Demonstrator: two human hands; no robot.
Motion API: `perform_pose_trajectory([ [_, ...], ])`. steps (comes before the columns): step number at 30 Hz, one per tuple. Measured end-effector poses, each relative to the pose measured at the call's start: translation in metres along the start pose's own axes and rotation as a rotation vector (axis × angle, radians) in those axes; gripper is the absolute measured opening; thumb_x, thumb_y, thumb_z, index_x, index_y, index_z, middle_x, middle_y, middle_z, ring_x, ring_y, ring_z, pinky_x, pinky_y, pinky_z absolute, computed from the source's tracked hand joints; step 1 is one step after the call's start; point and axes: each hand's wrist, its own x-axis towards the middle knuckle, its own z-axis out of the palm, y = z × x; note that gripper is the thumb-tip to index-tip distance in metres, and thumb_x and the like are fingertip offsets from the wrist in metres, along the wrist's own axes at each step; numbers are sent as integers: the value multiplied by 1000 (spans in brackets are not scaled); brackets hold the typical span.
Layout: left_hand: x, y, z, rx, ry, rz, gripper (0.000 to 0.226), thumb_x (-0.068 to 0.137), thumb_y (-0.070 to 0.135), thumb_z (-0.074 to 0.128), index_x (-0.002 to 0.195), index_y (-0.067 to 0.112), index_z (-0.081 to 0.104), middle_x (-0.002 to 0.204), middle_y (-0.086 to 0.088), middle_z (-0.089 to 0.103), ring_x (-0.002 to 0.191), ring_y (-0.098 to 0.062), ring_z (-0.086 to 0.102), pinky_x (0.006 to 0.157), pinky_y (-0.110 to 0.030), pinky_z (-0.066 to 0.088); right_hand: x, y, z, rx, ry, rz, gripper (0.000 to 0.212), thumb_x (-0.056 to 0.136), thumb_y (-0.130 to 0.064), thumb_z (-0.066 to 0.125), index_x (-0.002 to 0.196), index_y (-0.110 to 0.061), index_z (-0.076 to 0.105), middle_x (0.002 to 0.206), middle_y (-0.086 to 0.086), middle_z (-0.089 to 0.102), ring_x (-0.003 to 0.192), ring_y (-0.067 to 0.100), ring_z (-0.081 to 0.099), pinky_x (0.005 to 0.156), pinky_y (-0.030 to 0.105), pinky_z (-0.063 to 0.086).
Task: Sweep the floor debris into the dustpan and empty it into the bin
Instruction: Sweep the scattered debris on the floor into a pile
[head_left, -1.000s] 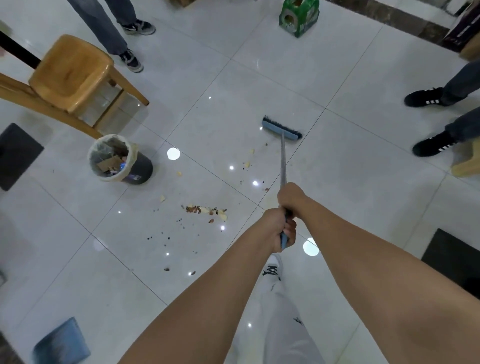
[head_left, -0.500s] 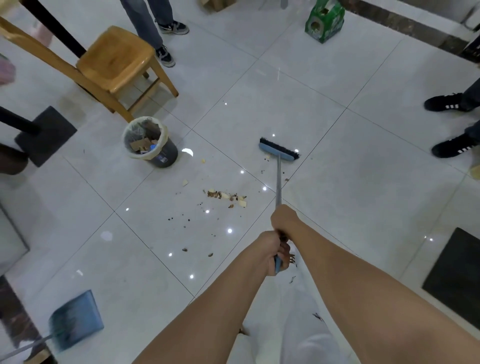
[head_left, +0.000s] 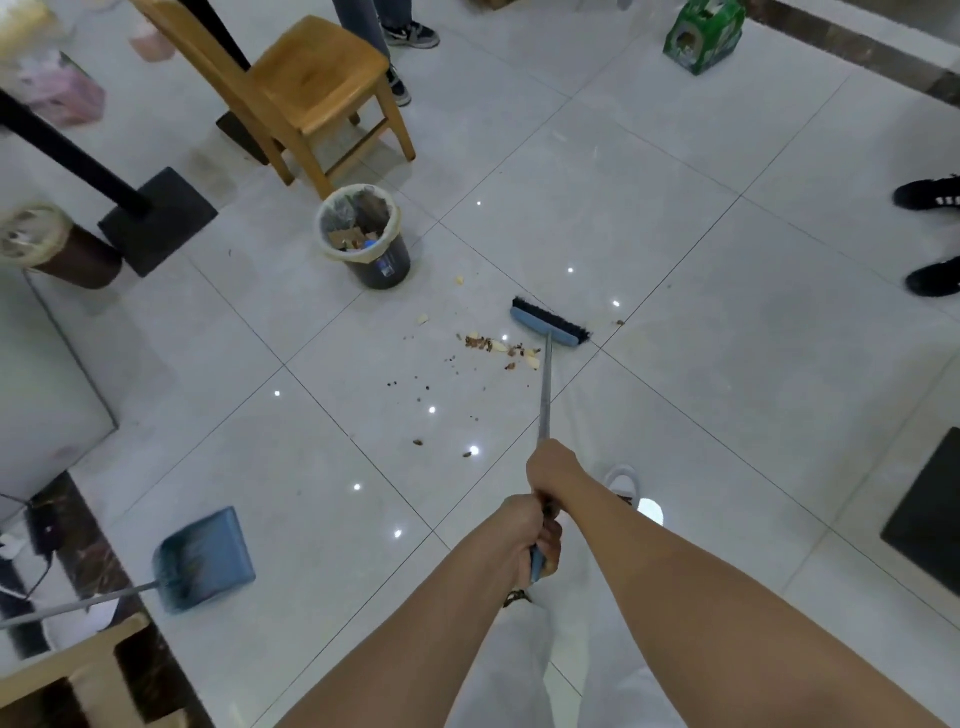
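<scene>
Both hands, the right hand above the left hand, clench the broom, its head beside the debris near the bin.

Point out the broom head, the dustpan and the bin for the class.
broom head (head_left: 548, 326), head view, on the blue back of the head.
dustpan (head_left: 205, 558), head view, on the blue scoop.
bin (head_left: 387, 267), head view, on the dark outer wall.
</scene>
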Motion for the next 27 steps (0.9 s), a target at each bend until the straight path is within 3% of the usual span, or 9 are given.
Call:
perform_pose_trajectory([
  [4,-16,-27,-28,-44,40,-9,40,99,23,37,60,15,43,36,3,34,20,-9,27,29,-4,21,-25,-9,31,41,51,-31,30,93,2,41,116,4,60,68,1,30,54,9,31,58,20,38],
  [7,-30,-36,-37,-72,40,10,40,98,21,40,60,14,41,35,1,33,19,-10,25,31,-3,20,-37,-13,45,69,31,-71,28,94,-2,39,114,1,59,77,4,46,55,9,32,53,19,36],
  [10,-41,-42,-35,-102,29,33,40,99,23,39,60,14,40,33,1,36,18,-9,28,28,-4,22,-47,-12,42,159,80,-72,22,94,-8,40,76,-5,51,67,-1,43,56,11,38,46,20,31],
  [12,-47,-43,-24,-124,6,75,41,100,23,36,61,13,40,34,3,37,18,-7,30,27,-5,23,-51,-8,28,227,97,-92,28,90,-10,44,63,-12,40,64,0,44,56,12,41,46,22,32],
  [15,-54,-34,10,-107,28,199,40,102,16,34,63,14,40,31,5,38,20,-6,33,26,-9,27,-57,5,-7,310,91,-87,25,85,-5,47,63,-12,40,65,1,45,66,19,49,54,25,39],
  [18,-58,-23,57,-60,26,182,42,101,18,37,60,14,41,33,2,38,19,-7,32,25,-7,27,-55,29,-50,410,112,-70,17,83,-5,49,68,-11,44,69,2,48,76,23,53,61,28,43],
  [20,-55,-16,93,-106,-62,181,42,100,20,38,59,14,41,35,2,37,19,-7,32,24,-6,26,-50,50,-81,442,143,-69,11,83,-6,50,73,-9,45,70,2,47,75,23,52,60,28,41],
  [24,-47,7,172,-97,-42,152,38,100,22,39,62,14,42,42,3,36,22,-7,30,27,-6,25,-31,95,-148,481,209,-72,22,84,-7,50,65,-13,40,66,1,45,63,19,46,53,26,37],
  [27,-33,30,229,-38,-39,161,40,101,26,39,63,15,41,40,4,37,22,-6,29,27,-6,24,-11,125,-200,504,253,-75,10,85,-10,50,76,-7,49,71,4,51,66,21,50,56,28,40],
])
